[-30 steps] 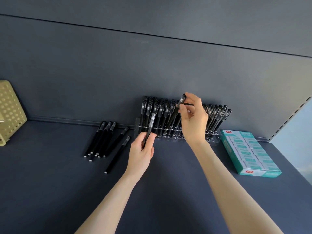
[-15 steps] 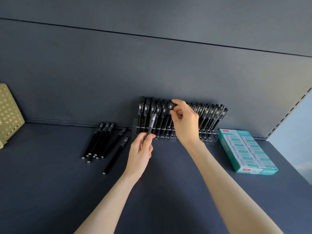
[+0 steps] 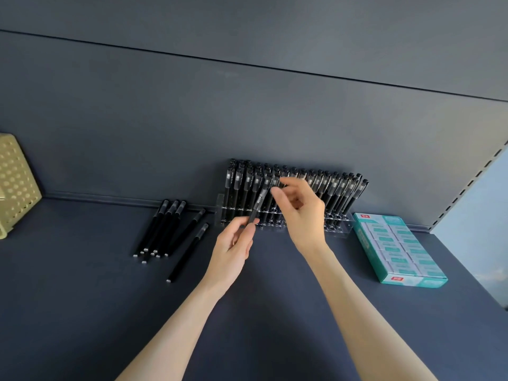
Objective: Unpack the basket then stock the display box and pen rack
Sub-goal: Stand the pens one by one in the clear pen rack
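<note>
While a black pen (image 3: 258,200) is pinched by the left hand (image 3: 232,253) at frame centre, the right hand (image 3: 301,215) is held with fingers released before the pen rack (image 3: 339,225)

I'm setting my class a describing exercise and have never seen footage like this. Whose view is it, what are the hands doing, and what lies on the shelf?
No machine here: a person wears a camera on the head, so you look forward and down at their own bare hands. The left hand pinches a black pen; the right hand, holding nothing, reaches towards its upper end. On the dark shelf are a clear pen rack holding many pens, loose pens, a teal box and, far left, a yellow basket.
</note>
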